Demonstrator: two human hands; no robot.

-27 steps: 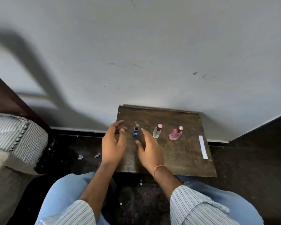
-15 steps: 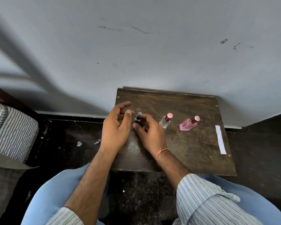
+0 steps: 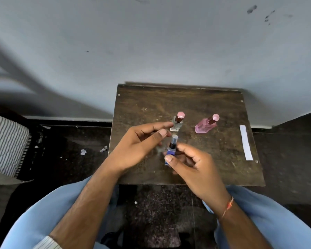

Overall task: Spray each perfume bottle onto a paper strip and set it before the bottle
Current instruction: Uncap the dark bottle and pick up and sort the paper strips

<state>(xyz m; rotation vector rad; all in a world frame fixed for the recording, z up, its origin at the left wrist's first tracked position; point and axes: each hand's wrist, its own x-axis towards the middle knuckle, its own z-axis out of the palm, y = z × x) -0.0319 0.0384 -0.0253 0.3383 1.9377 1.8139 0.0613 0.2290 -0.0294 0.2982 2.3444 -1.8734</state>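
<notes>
Dark scuffed wood, that's the little table [image 3: 187, 101] everything sits on, pushed up against a pale grey wall [image 3: 151, 42] with a few smudges on it. The person is seated close to it, light blue trousers [image 3: 48, 212] on both sides of the dark speckled floor [image 3: 156, 203]. Way off past the left hand there's something striped, fabric of some sort [image 3: 5, 142], can't tell what exactly.

Left hand [image 3: 133, 148] hovers over the near part of the table with the fingers loosely spread, forefinger and thumb stretched forward and holding nothing. Its forefinger tip ends just short of the clear bottle.

Right hand [image 3: 194, 169] has an orange thread [image 3: 227, 207] round the wrist and is gripping the blue bottle [image 3: 170, 153], thumb pressed on the front of it and fingers curled round behind. That bottle is lifted up off the table, standing upright between the two hands, with its dark neck and greyish cap [image 3: 174, 138] poking up just beside the left thumb.

Beyond the hands, the clear bottle [image 3: 176, 124] with a pink cap stands on the table, right past the left fingertips. The pink bottle [image 3: 205, 125] is beyond the right hand, a bit further out, also pink-capped.

Well off to the outside of the right hand, a white paper strip [image 3: 246, 142] lies flat near the table edge.
</notes>
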